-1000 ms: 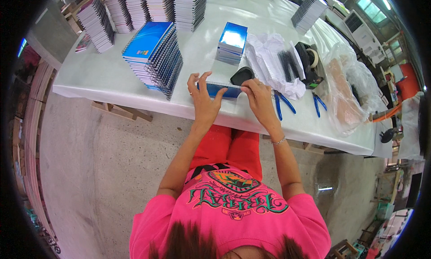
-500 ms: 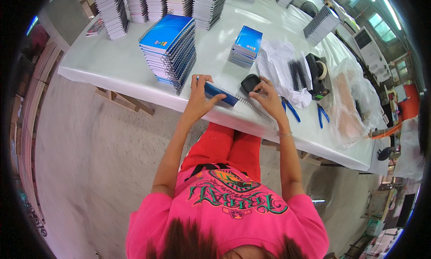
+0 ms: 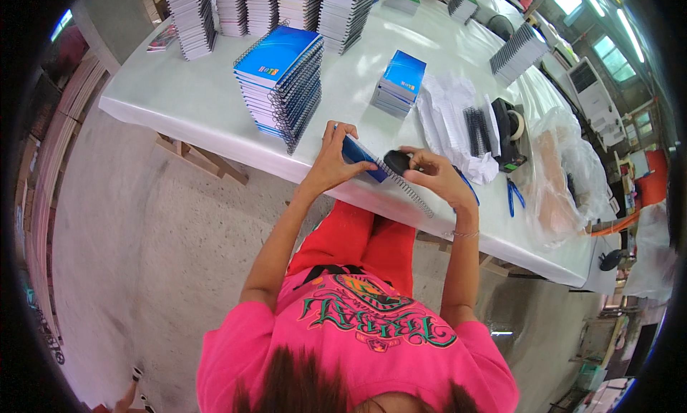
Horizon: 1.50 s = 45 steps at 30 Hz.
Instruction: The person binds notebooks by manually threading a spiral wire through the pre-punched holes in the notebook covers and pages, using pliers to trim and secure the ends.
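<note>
My left hand (image 3: 333,164) is closed on a small blue-covered notebook (image 3: 360,157), tilted on edge near the table's front edge, thumb on the near face and fingers over the far side. A wire-like spiral coil (image 3: 409,192) runs along the notebook's edge and sticks out past its right end. My right hand (image 3: 438,175) is curled with thumb and fingers at a black rounded object (image 3: 396,162), which rests against the coil where it meets the notebook. What the black object is, I cannot make out.
A tall stack of blue spiral notebooks (image 3: 280,76) stands left, a shorter blue stack (image 3: 399,84) ahead. White-page stacks (image 3: 346,16) line the back. To the right are crumpled paper (image 3: 458,119), black coils (image 3: 477,130), a tape dispenser (image 3: 509,135), blue-handled pliers (image 3: 514,197) and clear plastic (image 3: 572,162).
The black object has come nearer to me, against the coil, with my right hand now curled at it. My left hand keeps hold of the notebook. The view has shifted slightly.
</note>
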{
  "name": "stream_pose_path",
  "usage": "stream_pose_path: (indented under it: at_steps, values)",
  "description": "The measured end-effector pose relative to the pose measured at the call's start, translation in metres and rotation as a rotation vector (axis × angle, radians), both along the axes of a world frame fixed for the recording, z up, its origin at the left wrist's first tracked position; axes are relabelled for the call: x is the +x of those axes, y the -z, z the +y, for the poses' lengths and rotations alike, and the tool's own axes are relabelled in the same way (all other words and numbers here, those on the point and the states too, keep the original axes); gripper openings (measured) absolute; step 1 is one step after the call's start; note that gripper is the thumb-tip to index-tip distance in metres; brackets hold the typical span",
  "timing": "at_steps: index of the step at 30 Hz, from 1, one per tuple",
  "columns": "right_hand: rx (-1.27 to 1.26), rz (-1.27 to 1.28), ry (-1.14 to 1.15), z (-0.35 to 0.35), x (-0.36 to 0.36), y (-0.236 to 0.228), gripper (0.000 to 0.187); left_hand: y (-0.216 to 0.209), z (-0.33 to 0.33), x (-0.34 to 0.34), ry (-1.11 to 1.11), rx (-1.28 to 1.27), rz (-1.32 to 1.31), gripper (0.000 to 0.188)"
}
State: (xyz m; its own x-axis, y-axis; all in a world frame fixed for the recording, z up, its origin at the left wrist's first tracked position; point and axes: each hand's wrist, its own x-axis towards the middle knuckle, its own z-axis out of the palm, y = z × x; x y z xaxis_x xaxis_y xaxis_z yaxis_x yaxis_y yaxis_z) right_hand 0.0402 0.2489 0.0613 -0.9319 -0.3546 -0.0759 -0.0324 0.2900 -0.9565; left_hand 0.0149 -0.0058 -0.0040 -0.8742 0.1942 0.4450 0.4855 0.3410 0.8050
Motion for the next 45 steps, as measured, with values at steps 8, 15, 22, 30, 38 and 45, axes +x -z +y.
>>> stream_pose_path:
  at_steps: [8,15,22,30,38,45]
  values:
    - [0.050,0.020,0.187,0.000,0.002,0.004,0.031,-0.004,0.000,0.002,0.036,0.041,-0.018,0.074]
    - [0.443,0.460,0.410,-0.004,0.008,0.017,0.034,-0.006,0.004,0.001,0.082,0.049,-0.059,0.078]
    - [-0.144,-0.055,0.114,0.001,0.016,-0.004,0.018,-0.002,0.011,0.002,0.108,0.160,-0.144,0.101]
    - [-0.141,-0.073,0.153,0.000,0.008,-0.002,0.026,0.000,0.012,0.002,0.146,0.200,-0.270,0.103]
    - [-0.052,-0.007,0.104,-0.008,0.016,-0.015,0.019,0.007,0.011,-0.001,0.221,0.189,-0.261,0.096]
    - [-0.142,-0.019,-0.001,-0.010,0.010,-0.022,0.022,0.012,0.010,-0.002,0.288,0.173,-0.249,0.094]
